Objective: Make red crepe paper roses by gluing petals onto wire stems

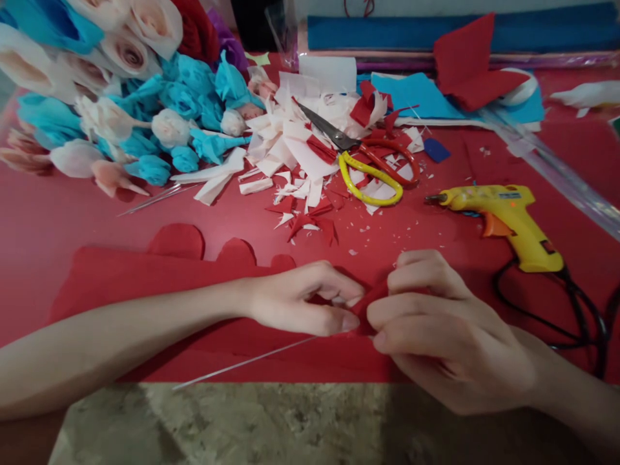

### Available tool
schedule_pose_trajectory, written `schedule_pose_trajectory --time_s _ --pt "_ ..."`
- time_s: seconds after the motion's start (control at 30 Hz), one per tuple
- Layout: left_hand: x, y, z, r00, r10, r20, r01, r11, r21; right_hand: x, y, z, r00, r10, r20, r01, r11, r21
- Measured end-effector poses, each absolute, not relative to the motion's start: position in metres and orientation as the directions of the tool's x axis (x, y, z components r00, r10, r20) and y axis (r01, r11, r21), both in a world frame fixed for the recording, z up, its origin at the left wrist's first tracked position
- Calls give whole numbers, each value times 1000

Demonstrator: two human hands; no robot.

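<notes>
My left hand (310, 300) pinches a piece of red crepe paper (371, 305) between thumb and fingers near the table's front edge. On the other side of that piece, my right hand (440, 329) has its fingers closed on it. A thin pale wire stem (242, 361) runs from under my left thumb down to the left, past the table edge. Where the wire meets the paper is hidden by my fingers. Behind my left forearm lies a red crepe sheet (126, 271) with rounded red petals (177, 241) along its far side.
Yellow-and-red-handled scissors (371, 184) rest on paper scraps (300, 148). A yellow glue gun (504, 210), with its black cord (576, 316), lies to the right. Paper flowers (188, 90) are heaped at the back left. Blue crepe rolls (436, 29) lie at the back right.
</notes>
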State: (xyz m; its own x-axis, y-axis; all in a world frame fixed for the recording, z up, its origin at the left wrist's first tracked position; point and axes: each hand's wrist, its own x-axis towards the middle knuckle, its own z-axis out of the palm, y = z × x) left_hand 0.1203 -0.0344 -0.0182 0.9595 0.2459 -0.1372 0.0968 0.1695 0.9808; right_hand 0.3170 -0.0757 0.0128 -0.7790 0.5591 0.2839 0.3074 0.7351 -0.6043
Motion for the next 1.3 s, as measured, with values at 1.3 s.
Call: schedule_pose_trajectory --time_s 1.3 --pt "119 -34 -19 956 234 -174 126 207 970 316 -76 10 -681 648 341 298 670 -680"
